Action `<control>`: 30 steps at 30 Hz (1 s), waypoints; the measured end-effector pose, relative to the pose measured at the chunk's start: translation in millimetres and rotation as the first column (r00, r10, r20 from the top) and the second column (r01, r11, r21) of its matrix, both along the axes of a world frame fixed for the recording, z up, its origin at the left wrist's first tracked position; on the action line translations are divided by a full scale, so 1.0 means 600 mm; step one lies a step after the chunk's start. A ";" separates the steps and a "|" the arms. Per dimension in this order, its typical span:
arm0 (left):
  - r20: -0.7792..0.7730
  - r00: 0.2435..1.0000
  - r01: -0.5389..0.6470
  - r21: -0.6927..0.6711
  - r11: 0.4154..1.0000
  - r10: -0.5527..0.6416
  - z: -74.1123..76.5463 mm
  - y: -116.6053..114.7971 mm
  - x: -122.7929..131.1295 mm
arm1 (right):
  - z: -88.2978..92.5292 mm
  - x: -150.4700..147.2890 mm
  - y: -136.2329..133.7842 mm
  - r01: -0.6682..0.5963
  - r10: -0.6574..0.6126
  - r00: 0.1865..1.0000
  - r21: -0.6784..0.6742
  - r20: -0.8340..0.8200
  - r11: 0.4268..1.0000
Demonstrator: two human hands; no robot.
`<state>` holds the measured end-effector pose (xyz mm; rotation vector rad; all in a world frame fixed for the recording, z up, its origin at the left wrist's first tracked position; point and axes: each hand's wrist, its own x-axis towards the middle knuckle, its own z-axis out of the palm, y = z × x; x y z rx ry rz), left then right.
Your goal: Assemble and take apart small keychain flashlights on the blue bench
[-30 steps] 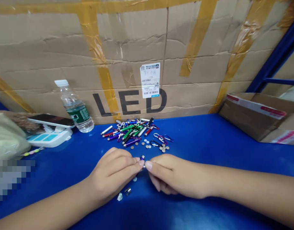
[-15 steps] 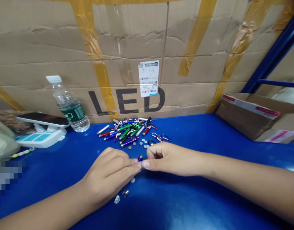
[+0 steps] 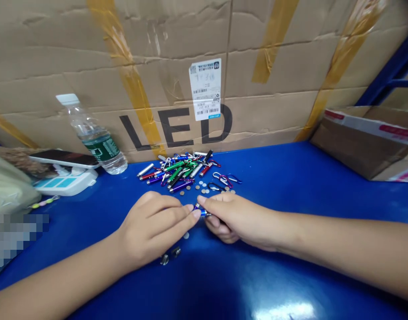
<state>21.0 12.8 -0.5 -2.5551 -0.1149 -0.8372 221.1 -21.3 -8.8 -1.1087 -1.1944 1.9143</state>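
Note:
My left hand [image 3: 157,222] is closed, its thumb and fingers pinching a small blue metal keychain flashlight [image 3: 203,213], most of which its fingers hide. My right hand [image 3: 230,215] meets it from the other side, fingers curled under and thumb on top, gripping the silver end. A second purple-blue piece with a silver end shows between the fingertips; whether it is a separate flashlight I cannot tell. Just beyond the hands lies a pile of coloured keychain flashlights [image 3: 177,171], with loose carabiner clips [image 3: 223,178] and several button cells [image 3: 203,184] beside it.
Small silver metal pieces [image 3: 170,255] lie below my left hand. A water bottle [image 3: 102,149], a phone [image 3: 64,158] and a white power strip [image 3: 69,182] stand at the left. An open cardboard box [image 3: 353,146] sits at the right. A big LED carton [image 3: 177,84] backs the blue table [image 3: 273,275].
My right hand has turned, its thumb now on top and fingers curled below, closing on the flashlight's end. A blue tube with a silver tip has come into sight. The camera view has shifted slightly.

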 end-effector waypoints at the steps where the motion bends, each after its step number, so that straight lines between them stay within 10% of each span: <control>1: 0.009 1.000 -0.006 0.001 1.000 0.006 -0.003 0.002 0.000 | 0.001 -0.001 0.000 0.011 -0.011 1.000 -0.016 0.000 1.000; 10: -0.013 0.999 -0.044 0.020 0.999 0.044 -0.013 0.004 0.007 | 0.006 -0.002 -0.004 0.051 -0.052 0.997 0.014 0.064 0.999; 18: 0.057 0.997 -0.034 -0.305 0.952 0.054 -0.009 -0.002 0.016 | 0.004 0.001 -0.004 -0.032 -0.017 0.970 0.197 0.241 0.980; 25: 0.119 0.983 -0.039 -0.604 0.796 0.138 -0.009 0.003 0.021 | 0.005 0.025 0.004 -0.356 -0.245 0.808 0.775 0.536 0.522; 30: 0.171 0.976 -0.035 -0.495 0.868 0.137 -0.014 -0.003 0.018 | 0.002 0.004 -0.010 -0.185 -0.195 0.885 0.702 0.424 0.688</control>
